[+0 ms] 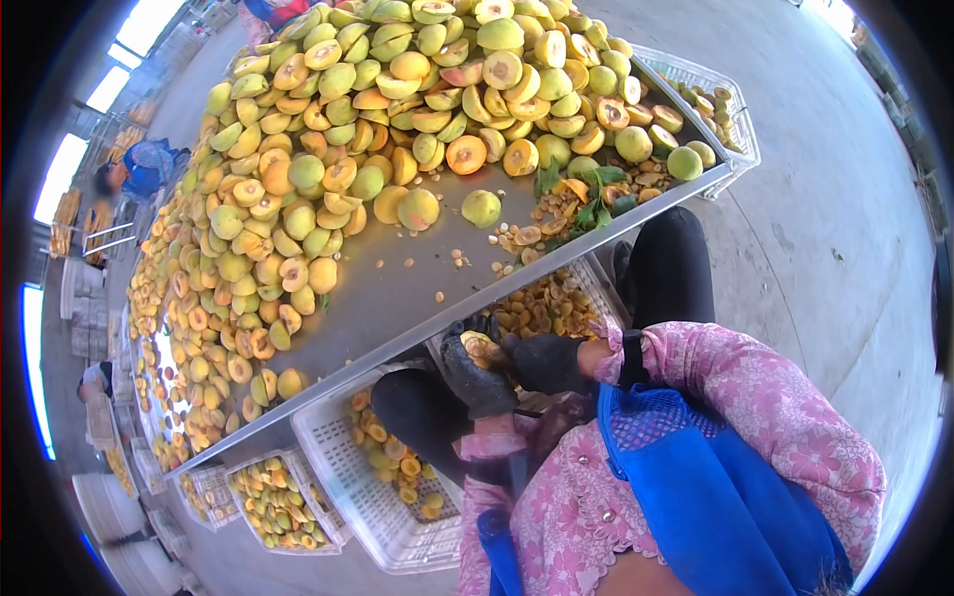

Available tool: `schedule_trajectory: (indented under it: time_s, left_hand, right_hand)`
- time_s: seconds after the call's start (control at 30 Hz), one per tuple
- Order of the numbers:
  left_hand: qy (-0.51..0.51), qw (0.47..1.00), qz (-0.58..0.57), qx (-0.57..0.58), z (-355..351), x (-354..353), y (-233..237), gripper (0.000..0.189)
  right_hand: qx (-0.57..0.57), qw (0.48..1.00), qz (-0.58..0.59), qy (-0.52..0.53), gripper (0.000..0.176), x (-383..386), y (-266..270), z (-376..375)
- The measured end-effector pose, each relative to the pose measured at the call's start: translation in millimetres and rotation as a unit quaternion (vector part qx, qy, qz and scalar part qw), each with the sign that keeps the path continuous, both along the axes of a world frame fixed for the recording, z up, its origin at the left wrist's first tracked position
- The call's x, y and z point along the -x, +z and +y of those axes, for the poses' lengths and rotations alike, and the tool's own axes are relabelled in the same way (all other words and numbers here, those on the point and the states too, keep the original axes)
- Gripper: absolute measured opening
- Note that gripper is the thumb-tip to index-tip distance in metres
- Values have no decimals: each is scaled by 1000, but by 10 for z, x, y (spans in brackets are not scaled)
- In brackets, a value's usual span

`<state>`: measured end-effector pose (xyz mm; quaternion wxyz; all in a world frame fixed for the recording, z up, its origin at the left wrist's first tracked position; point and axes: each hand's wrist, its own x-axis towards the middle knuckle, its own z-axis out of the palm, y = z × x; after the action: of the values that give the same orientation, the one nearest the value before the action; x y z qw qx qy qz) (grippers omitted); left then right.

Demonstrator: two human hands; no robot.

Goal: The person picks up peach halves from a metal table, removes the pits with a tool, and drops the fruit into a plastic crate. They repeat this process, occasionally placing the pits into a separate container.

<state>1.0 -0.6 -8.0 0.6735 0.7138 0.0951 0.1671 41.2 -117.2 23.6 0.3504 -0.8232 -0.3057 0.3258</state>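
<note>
Close in front of my body, below the table edge, my left hand in a dark glove is closed around a peach half, whose yellow flesh faces up. My right hand, also gloved, presses against the right side of that fruit. Its fingers are bent and closed, and whatever they may grip is hidden. Just beyond both hands, a crate under the table edge contains small yellow-brown pieces. A large heap of halved yellow-green peaches covers much of the metal table.
The table's raised metal rim runs diagonally past my hands. To the left, a white crate and another crate hold peach halves. Leaves and loose pits lie near the table corner. A person is at the far left.
</note>
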Motion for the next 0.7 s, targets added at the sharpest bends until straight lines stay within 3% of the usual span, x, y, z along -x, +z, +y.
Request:
schedule_trajectory:
  time_s: [0.03,0.1,0.17,0.2,0.23,0.27,0.3,0.33,0.4,0.43,0.63,0.7]
  left_hand:
    - [-2,1000,1,0,19,-22,75,36]
    - [4,974,25,-225,82,-71,177,36]
    - [11,964,67,-258,116,-15,40,37]
    - [22,950,107,-294,140,3,-53,39]
    - [20,950,108,-293,148,-8,-169,39]
    - [31,987,61,-146,130,-35,-231,34]
    - [41,999,14,5,127,-42,-285,32]
    - [41,999,15,5,137,-35,-333,32]
    - [52,985,-17,-164,130,-73,-210,34]
    - [54,985,-17,-163,136,-79,-178,34]
    - [55,972,-17,-229,167,-108,-142,35]
    - [80,966,-33,-243,163,-104,-187,34]
  right_hand:
    - [-17,1000,18,3,37,-11,17,13]
    - [-36,999,21,-15,39,52,-190,65]
    - [-51,998,23,-28,40,97,-373,91]
    - [-113,983,132,-58,40,109,-423,99]
    - [-174,951,239,-87,39,110,-464,104]
    - [-174,951,240,-88,39,95,-431,106]
    - [-145,976,146,-74,37,75,-382,105]
    - [-114,990,51,-59,36,54,-353,106]
    - [-67,997,25,-37,35,-7,-389,118]
    - [-19,1000,-2,-15,35,-25,-404,125]
    - [-38,998,-40,-14,34,-19,-276,114]
    - [-44,998,-43,-22,34,13,-524,150]
